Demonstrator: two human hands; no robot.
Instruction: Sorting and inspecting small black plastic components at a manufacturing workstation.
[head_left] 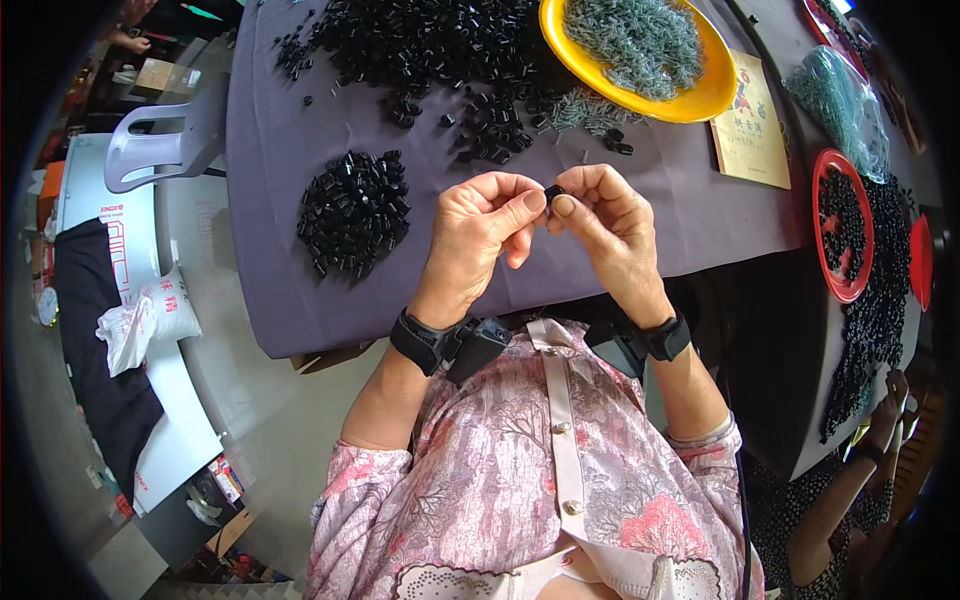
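Note:
My left hand and my right hand meet above the near edge of the table. Thumbs and forefingers of both pinch one small black plastic piece between them. The fingertips cover much of it, so its exact shape cannot be made out. To the left of my hands lies a rounded pile of short black plastic pieces. A much larger heap of black pieces spreads across the far side. Beyond my right hand stands a yellow dish of small clear plastic pieces, and more clear pieces lie loose beside it.
A tan booklet lies right of the dish. Farther right are a bag of clear pieces, a red plate and scattered black pieces. Another person's hands show at the lower right. A grey plastic chair stands left.

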